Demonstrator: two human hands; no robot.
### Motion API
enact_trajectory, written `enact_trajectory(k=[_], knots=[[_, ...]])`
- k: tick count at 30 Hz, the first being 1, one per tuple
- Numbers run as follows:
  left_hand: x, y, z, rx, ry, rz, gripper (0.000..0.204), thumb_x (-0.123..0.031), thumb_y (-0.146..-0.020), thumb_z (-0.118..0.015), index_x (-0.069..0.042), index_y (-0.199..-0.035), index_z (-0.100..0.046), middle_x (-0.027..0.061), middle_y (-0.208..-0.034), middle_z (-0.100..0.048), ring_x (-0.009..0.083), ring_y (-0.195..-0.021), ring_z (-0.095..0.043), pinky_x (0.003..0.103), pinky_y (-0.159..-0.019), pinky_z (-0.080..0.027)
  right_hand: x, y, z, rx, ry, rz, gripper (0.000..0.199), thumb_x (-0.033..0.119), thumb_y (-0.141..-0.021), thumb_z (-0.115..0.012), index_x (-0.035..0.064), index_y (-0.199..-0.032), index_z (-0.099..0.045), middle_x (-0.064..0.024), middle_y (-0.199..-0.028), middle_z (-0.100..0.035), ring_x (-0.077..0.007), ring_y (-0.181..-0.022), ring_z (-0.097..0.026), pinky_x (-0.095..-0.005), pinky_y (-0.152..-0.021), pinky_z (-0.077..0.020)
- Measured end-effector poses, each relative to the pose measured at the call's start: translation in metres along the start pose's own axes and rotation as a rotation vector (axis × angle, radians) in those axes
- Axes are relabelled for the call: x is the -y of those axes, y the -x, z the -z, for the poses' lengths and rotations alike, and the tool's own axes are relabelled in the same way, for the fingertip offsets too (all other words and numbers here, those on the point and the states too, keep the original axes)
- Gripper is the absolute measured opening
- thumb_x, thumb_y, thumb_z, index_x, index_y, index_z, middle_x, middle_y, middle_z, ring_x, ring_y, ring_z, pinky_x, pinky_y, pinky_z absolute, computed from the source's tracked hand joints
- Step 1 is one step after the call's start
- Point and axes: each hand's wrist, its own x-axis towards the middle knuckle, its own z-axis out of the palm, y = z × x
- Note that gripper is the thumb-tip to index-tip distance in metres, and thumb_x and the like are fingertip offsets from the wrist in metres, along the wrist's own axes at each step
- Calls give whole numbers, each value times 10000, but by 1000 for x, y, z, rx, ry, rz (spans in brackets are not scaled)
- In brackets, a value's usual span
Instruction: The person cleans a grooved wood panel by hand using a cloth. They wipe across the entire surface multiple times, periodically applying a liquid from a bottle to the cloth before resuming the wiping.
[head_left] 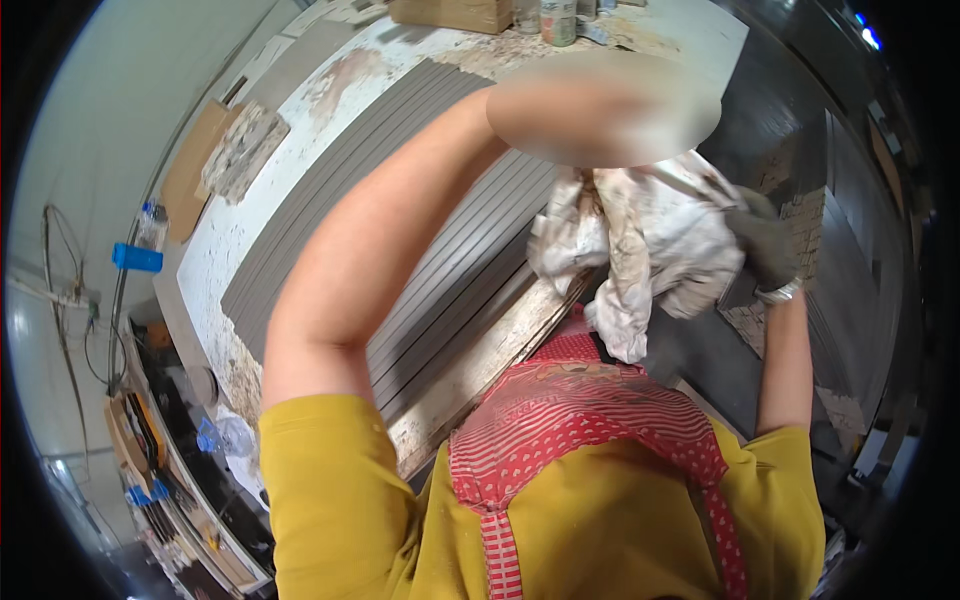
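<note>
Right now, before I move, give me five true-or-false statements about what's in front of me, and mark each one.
1. The right hand in a dark grey glove is at the right side of the crumpled, stained white cloth. True.
2. The long, flat grey slats lie on the white, brown-smeared table. True.
3. The brown cardboard box stands on the table's near edge. False: it is at the far side.
4. The red apron with white patterns is worn over a blue shirt. False: the shirt is mustard yellow.
5. The left forearm is bare. True.
</note>
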Motion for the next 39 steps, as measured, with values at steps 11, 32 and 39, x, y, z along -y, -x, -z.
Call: enact_trajectory(k=[11,32,39], knots=[[23,60,-44,-856,-151,-96,334,-255,-839,-672,-55,-1101,-615,135,-1025,-667,272,-960,-641,381,-883,-491,45,23,33,-57,956,72,311,197,-849,-665,-3,-1085,-635,-113,-1051,-651,-239,-927,-617,-322,-862,-470],[23,107,-183,-824,240,170,627,-192,-856,-610,-33,-1405,-353,206,-1351,-460,294,-1224,-470,390,-994,-408,-24,-45,-70,-26,362,132,451,208,-892,-615,-26,-1267,-524,-122,-1210,-595,-171,-1098,-538,-302,-961,-402],[24,291,-242,-718,-541,869,826,-365,-763,-712,-40,-1422,-334,168,-1484,-319,354,-1357,-302,491,-1081,-263,-25,0,-149,109,1090,1213,352,171,-799,-623,140,-1148,-597,-101,-1101,-573,-326,-1011,-550,-482,-838,-443]])
